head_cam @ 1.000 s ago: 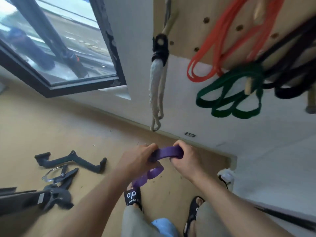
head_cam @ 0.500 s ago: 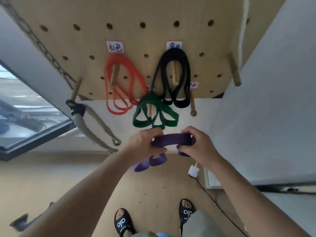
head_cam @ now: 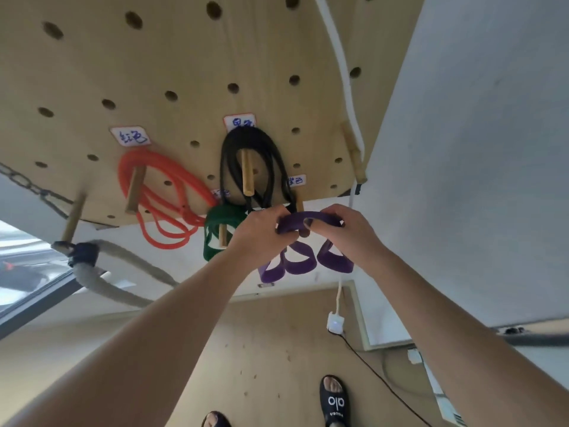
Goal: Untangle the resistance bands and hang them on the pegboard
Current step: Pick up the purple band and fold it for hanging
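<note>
Both hands hold a folded purple band (head_cam: pixel 303 261) up against the lower edge of the wooden pegboard (head_cam: pixel 172 57). My left hand (head_cam: pixel 261 232) grips its top loop from the left, my right hand (head_cam: pixel 348 232) from the right. The top loop lies over the tip of a wooden peg (head_cam: pixel 304 232) below a small label; several loops hang under my hands. To the left, a red band (head_cam: pixel 166 192), a black band (head_cam: pixel 264 155) and a green band (head_cam: pixel 220 224) each hang on their own peg.
A thick rope with a black wrap (head_cam: pixel 101 266) hangs from a chain (head_cam: pixel 27 184) at the left. A white cord (head_cam: pixel 340 69) runs down the pegboard's right side beside a white wall (head_cam: pixel 477 149). A white plug and black cable (head_cam: pixel 335 322) lie on the floor near my sandalled feet (head_cam: pixel 334 402).
The view swung from the floor and window up to the pegboard. Both hands raised the purple band from waist height to the peg at the board's lower edge.
</note>
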Motion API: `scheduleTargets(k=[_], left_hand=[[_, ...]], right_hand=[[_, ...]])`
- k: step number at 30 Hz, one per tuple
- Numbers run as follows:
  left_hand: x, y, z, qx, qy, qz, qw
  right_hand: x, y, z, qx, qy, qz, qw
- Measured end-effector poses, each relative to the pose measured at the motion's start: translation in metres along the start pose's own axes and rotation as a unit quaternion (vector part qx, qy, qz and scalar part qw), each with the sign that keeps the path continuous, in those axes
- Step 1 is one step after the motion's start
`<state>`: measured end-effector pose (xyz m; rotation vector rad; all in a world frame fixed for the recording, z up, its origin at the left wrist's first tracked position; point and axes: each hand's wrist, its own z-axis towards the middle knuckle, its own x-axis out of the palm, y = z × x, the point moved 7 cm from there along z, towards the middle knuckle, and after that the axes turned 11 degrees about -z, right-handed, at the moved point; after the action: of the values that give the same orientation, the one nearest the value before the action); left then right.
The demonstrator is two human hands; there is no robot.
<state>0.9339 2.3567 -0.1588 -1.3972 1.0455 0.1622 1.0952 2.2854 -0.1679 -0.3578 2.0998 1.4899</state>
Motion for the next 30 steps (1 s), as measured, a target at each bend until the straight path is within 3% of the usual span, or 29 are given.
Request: scheduleTargets(k=[9,30], left_hand=[[0.006,0.004,0.025,-0.013,-0.026,0.011,1.000],[0.020,0.019,0.043,-0.057,-0.085,0.013,0.995]], right_hand=[[0.009,0.006,0.016,0.028,-0.057,0.088,0.994],[0.033,-0.007,0.051,0.068,-0.038,0.157,0.985]])
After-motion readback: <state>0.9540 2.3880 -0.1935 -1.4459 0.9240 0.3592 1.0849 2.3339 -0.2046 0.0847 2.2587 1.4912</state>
